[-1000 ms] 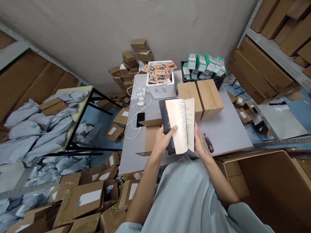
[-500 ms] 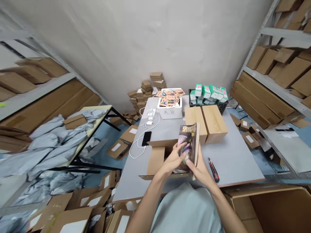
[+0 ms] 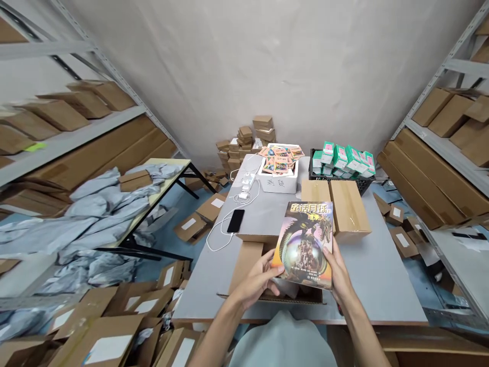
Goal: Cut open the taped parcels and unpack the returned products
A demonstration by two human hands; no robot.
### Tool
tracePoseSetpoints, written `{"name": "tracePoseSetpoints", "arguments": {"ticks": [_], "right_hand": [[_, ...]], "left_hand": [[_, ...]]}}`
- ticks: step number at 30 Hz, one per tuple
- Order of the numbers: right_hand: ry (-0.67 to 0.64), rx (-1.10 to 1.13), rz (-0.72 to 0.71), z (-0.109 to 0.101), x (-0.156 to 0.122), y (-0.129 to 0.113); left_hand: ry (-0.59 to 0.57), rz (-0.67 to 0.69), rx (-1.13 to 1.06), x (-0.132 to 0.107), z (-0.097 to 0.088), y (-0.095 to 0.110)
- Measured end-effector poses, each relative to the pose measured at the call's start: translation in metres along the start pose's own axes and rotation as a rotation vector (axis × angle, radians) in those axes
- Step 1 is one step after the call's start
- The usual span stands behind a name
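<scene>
Book point(image 3: 303, 244) is gripped by both hands, cover up: lower left corner pinched by the left hand point(image 3: 260, 279), right edge clasped by the right hand point(image 3: 340, 270). It's held over an open cardboard box point(image 3: 244, 265) on the grey table point(image 3: 382, 275). Black phone point(image 3: 236, 220) is plugged in off left, two cartons point(image 3: 349, 206) are parked behind, white bin point(image 3: 278, 185) is piled with packets point(image 3: 280, 160).
</scene>
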State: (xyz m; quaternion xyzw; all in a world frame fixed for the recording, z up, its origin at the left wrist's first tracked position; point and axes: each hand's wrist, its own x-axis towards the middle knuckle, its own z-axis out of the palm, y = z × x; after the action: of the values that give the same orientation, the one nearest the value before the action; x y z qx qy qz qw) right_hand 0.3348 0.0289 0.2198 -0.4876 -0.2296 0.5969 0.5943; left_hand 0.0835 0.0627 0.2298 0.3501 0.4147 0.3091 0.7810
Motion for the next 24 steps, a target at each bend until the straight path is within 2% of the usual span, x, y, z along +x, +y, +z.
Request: {"name": "tracePoseSetpoints", "arguments": {"ticks": [3, 6, 8, 11, 14, 19, 22, 24], "right_hand": [[-0.106, -0.191, -0.020, 0.010, 0.020, -0.008], [-0.254, -0.260, 0.104, 0.021, 0.045, -0.019], [-0.336, -0.234, 0.189, 0.032, 0.069, -0.024], [-0.360, -0.177, 0.138, 0.054, 0.119, -0.027], [-0.339, -0.134, 0.047, 0.085, 0.184, -0.027], [-0.198, -0.066, -0.014, 0.138, 0.306, -0.022], [-0.115, -0.061, -0.047, 0.166, 0.375, -0.017], [-0.068, -0.060, -0.063, 0.177, 0.412, -0.012]], "left_hand": [[0.096, 0.012, -0.026, 0.012, -0.006, 0.005], [0.172, 0.072, -0.048, 0.028, -0.017, 0.022], [0.211, 0.157, -0.037, 0.041, -0.028, 0.038], [0.247, 0.296, 0.002, 0.073, -0.051, 0.072], [0.250, 0.342, 0.043, 0.120, -0.079, 0.117], [0.345, 0.401, 0.167, 0.222, -0.122, 0.188], [0.426, 0.429, 0.273, 0.285, -0.143, 0.218], [0.517, 0.435, 0.383, 0.319, -0.155, 0.228]]}}
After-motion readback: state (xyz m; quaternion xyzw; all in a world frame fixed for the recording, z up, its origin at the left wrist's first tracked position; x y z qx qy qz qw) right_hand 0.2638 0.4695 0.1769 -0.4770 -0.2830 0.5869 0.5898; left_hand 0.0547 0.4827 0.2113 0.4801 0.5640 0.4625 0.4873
